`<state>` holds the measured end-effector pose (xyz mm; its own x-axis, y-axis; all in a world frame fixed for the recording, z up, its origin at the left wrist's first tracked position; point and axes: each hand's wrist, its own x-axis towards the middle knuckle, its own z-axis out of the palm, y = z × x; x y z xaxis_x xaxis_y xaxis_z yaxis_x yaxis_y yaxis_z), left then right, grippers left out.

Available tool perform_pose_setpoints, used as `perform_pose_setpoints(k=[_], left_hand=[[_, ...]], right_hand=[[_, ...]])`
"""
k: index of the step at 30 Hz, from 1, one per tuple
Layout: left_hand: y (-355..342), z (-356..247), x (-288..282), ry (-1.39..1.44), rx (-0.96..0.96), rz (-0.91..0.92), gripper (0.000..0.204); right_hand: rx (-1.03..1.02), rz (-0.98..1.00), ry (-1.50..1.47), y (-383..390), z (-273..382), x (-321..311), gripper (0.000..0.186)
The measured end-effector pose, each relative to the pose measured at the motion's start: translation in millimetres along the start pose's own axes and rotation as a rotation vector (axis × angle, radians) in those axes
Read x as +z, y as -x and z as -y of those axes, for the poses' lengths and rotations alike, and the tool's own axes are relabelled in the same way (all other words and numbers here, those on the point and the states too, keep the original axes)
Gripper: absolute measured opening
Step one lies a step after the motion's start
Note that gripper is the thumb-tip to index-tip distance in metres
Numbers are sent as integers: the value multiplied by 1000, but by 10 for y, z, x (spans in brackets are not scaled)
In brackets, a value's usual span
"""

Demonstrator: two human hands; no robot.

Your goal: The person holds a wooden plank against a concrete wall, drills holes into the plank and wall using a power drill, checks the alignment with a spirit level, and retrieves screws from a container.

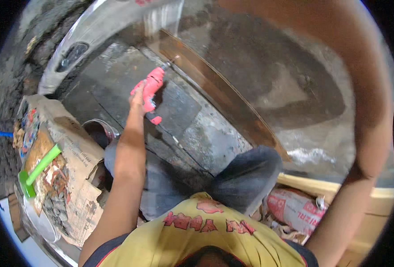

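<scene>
My left hand (138,99) is closed round the grip of a pink-red power drill (150,89), and my left arm is stretched forward. The drill's thin bit points away and to the right. Its tip overlaps the near edge of a long brown board (223,89); I cannot tell whether they touch. A dark cord runs from the bottom of the drill's handle toward my legs. My right arm (370,124) is raised, arching up the right side and across the top, large and blurred. The right hand itself is beyond the top edge.
A bucket (101,131) stands left of my left forearm. Further left, a green-handled hammer (39,171) lies on cardboard (83,178) with rubble. A red and white sack (295,209) is by my right side, near a pale timber (317,182). Wet-looking concrete (268,58) extends beyond the board.
</scene>
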<state>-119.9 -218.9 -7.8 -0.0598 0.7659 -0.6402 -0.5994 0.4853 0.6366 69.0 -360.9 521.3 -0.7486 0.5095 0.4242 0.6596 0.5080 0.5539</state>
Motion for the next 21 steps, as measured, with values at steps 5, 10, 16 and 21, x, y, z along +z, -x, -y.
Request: perform_pose_setpoints(k=[5,10,16,21], left_hand=[[114,104,67,53,149,293,66],[113,10,-8,-56,-24,40,65],[183,35,98,-67,-39,36,61],[148,30,51,-55,-51,52,53]], right_hand=[[528,85,-328,1238,267,640,29],[845,135,-299,2128,560,1041,31],[952,152,-243,3226,780,1649,34],[979,110,-254,3319,898,1864,30]])
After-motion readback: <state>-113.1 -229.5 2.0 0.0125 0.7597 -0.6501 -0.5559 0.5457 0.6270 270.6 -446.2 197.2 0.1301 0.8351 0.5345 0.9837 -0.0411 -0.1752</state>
